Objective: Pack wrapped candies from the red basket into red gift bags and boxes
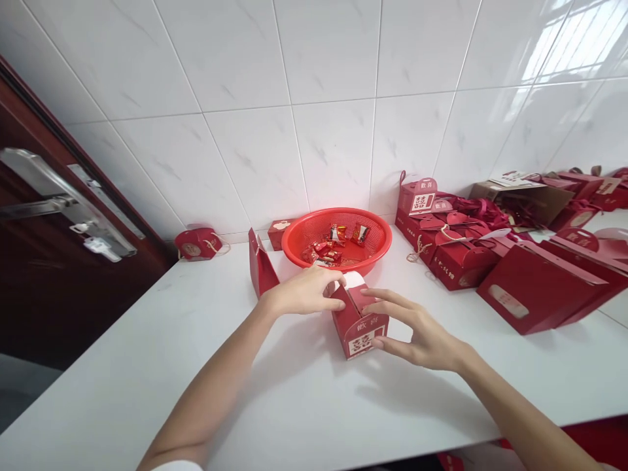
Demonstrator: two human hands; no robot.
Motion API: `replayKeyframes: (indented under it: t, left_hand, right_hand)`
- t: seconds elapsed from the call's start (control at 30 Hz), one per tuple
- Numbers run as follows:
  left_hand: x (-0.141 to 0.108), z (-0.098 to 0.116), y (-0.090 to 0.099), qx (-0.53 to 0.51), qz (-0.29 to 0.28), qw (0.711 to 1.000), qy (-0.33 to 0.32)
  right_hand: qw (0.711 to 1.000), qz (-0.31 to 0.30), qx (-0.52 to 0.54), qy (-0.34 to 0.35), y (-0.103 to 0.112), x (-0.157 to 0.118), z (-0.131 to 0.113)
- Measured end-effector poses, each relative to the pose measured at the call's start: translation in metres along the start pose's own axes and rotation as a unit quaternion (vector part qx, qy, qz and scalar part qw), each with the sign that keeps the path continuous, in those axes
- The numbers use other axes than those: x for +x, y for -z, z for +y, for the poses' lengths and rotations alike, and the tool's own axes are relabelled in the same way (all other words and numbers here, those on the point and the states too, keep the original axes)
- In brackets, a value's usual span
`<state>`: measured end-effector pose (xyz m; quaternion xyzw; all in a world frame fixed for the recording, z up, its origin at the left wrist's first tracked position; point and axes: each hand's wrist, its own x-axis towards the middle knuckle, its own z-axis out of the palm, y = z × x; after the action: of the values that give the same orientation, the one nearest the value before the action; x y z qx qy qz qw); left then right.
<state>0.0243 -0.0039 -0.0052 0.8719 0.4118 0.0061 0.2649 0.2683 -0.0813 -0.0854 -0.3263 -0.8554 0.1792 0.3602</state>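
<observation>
A small red candy box (360,327) stands on the white table, its front printed with a pale double-happiness panel. The two top flaps nearly meet along the middle, and a white-lined flap (354,280) stands up at its far end. My left hand (309,291) curls over the box's left side, with thumb and fingers at the top edge. From the right, my right hand (417,327) grips it, thumb at the front panel and fingers along the right flap. Behind the box sits a red plastic basket (289,243) with several wrapped candies (326,252) inside.
A red folded card piece (262,265) stands left of the basket, and a small red box (199,243) lies by the wall. Red gift boxes (461,261) and red bags (540,284) crowd the right side. A door with a metal handle (53,206) is at left.
</observation>
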Motion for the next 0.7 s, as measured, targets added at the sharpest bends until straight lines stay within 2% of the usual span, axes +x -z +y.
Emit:
replayKeyframes:
  t: [0.2, 0.43, 0.57, 0.7]
  left_hand:
    - [-0.002, 0.011, -0.023, 0.065, 0.092, 0.990, 0.084]
    - [-0.005, 0.014, -0.030, 0.074, 0.121, 0.979, 0.149]
    - [-0.007, 0.013, -0.029, 0.039, 0.098, 0.986, 0.131]
    - [-0.010, 0.013, -0.028, -0.021, 0.084, 0.995, 0.058]
  right_hand:
    - [0.993, 0.114, 0.005, 0.012, -0.025, -0.004, 0.010]
    - [0.987, 0.160, -0.001, 0.030, -0.033, -0.009, 0.012]
    - [0.983, 0.179, 0.006, 0.038, -0.035, -0.010, 0.010]
    - [0.972, 0.233, -0.016, 0.010, -0.037, -0.010, 0.008]
